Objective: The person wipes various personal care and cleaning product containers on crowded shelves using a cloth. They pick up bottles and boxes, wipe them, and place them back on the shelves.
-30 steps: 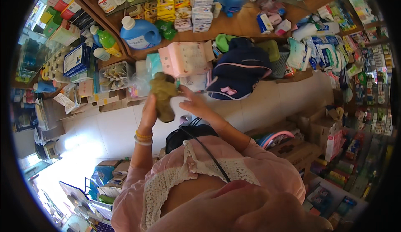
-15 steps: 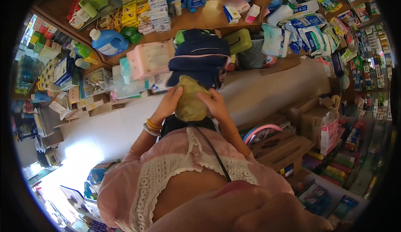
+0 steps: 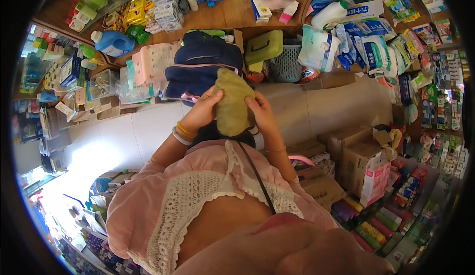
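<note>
A soft, crumpled olive-yellow bundle hangs in front of my waist; whether it is cloth or thin plastic I cannot tell. My left hand grips its left edge, thumb on top. On the opposite edge my right hand pinches it the same way. Just beyond the bundle lies a navy backpack with pink trim, its near side partly covered by the bundle. The fingers under the bundle are hidden.
Left of the backpack lie a pink patterned box and a clear plastic tub. To its right stand a green case and a grey perforated basket. Cardboard boxes sit at my right. A wooden shelf with packaged goods runs along the back.
The view has shifted, so the backpack and shelf goods appear farther left. The bundle now looks longer and more upright between my hands. Both hands keep their hold on it.
</note>
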`<state>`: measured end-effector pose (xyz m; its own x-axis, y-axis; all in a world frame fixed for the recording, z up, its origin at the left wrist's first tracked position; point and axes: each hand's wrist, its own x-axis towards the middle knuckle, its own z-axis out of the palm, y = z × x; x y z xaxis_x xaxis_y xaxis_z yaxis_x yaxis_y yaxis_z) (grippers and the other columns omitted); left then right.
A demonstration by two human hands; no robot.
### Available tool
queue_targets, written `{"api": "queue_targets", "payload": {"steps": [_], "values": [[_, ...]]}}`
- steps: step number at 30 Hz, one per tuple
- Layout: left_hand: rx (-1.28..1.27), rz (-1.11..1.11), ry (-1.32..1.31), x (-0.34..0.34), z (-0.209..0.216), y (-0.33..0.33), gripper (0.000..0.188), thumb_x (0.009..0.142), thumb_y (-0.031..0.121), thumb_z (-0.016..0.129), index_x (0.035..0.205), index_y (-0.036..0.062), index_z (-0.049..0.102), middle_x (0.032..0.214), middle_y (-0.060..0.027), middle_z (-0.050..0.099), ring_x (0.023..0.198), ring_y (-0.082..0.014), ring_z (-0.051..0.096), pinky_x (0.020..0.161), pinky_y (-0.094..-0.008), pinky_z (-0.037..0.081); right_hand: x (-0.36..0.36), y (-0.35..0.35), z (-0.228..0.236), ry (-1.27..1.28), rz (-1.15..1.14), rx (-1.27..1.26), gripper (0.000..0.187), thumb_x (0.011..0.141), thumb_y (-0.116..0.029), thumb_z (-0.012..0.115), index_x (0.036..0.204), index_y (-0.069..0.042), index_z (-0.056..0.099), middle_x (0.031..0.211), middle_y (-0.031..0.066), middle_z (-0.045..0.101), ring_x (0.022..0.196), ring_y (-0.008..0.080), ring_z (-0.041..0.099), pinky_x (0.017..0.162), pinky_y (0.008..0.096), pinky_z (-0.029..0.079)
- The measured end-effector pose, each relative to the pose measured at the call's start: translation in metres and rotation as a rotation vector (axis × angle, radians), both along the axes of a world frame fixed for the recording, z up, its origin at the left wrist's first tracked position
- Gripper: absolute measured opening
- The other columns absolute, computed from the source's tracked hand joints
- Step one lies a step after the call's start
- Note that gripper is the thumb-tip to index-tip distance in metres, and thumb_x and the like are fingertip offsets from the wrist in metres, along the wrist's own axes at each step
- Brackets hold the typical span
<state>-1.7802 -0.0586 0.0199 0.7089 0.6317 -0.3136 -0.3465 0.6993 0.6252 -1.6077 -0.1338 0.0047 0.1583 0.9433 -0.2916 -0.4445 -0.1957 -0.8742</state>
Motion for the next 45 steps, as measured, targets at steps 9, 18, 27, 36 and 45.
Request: {"api": "queue_targets", "payload": {"steps": [9, 18, 27, 36, 45], "values": [[-0.205, 0.18, -0.464, 0.001, -0.066, 0.051, 0.063, 0.086, 0.043, 0.056, 0.135, 0.0071, 0.039, 0.135, -0.0125, 0.046, 0.122, -0.0299, 0.045, 0.104, -0.0459, 0.034, 0.085, 0.092, -0.027, -0.193, -0.28, -0.098, 0.057, 0.085, -0.033, 0.063, 0.127, -0.004, 0.041, 0.109, 0.0064, 0.054, 0.094, 0.0148, 0.052, 0.083, 0.0281, 0.042], [-0.325, 0.598, -0.309, 0.041, -0.058, 0.06, 0.075, 0.08, 0.064, 0.044, 0.136, 0.0133, 0.039, 0.137, -0.0155, 0.042, 0.123, -0.0368, 0.041, 0.104, -0.053, 0.03, 0.181, 0.286, -0.162, -1.087, -0.192, -0.141, 0.106, 0.059, -0.045, 0.082, 0.137, -0.001, 0.025, 0.134, 0.03, 0.029, 0.128, 0.0387, 0.027, 0.101, 0.0435, 0.032], [-0.44, 0.976, -0.151, 0.112, -0.05, 0.057, 0.067, 0.082, 0.057, 0.046, 0.129, 0.009, 0.047, 0.128, -0.0142, 0.051, 0.119, -0.0344, 0.046, 0.103, -0.0503, 0.032, 0.206, 0.418, -0.248, -1.305, -0.108, -0.304, 0.1, 0.06, -0.034, 0.081, 0.14, -0.013, 0.024, 0.122, 0.0272, 0.037, 0.105, 0.0449, 0.048, 0.086, 0.0481, 0.044], [-0.46, 1.057, -0.13, 0.12, -0.053, 0.064, 0.061, 0.084, 0.051, 0.048, 0.128, 0.0081, 0.047, 0.128, -0.0139, 0.052, 0.119, -0.0337, 0.046, 0.104, -0.0483, 0.032, 0.225, 0.419, -0.277, -1.269, -0.4, 0.06, 0.09, 0.059, -0.022, 0.077, 0.136, -0.011, 0.033, 0.106, 0.022, 0.05, 0.093, 0.0416, 0.052, 0.084, 0.0475, 0.044], [-0.342, 0.838, -0.26, 0.1, -0.044, 0.074, 0.065, 0.083, 0.039, 0.055, 0.134, 0.0034, 0.038, 0.133, -0.0178, 0.046, 0.121, -0.0351, 0.045, 0.103, -0.047, 0.035, 0.211, 0.265, -0.088, 0.935, 0.293, -0.055, 0.065, 0.077, -0.032, 0.06, 0.133, -0.005, 0.041, 0.126, 0.0146, 0.053, 0.108, 0.0307, 0.057, 0.082, 0.0437, 0.053]]}}
